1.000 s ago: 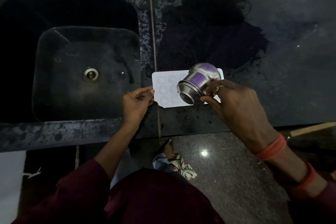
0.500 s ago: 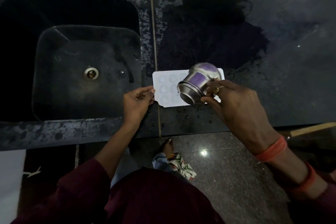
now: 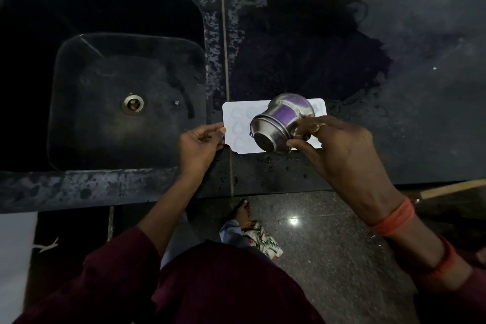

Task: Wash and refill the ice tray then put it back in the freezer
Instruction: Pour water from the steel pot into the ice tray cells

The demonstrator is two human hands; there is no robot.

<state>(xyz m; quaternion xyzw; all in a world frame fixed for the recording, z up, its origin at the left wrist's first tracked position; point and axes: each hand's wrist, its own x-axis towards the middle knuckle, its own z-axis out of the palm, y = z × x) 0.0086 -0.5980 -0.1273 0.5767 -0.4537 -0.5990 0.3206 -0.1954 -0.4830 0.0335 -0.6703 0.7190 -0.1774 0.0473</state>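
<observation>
Ice tray [image 3: 236, 123], white, lies flat on the black counter [image 3: 394, 126] at mid-frame, just right of the sink [image 3: 118, 113], and over the last second it has hardly shifted. In the head view the left hand [image 3: 200, 144] pinches its left edge between thumb and fingers, as it did before. The right hand [image 3: 339, 150] grips a steel pot [image 3: 281, 121] near its rim. The pot is tipped over the tray's middle with its mouth facing down and toward the camera, and its tilt and place almost match the earlier frames. No stream of water can be made out, so whether the moulds are filling is unclear. Judging from this steady pose, refilling is under way and the freezer step remains
</observation>
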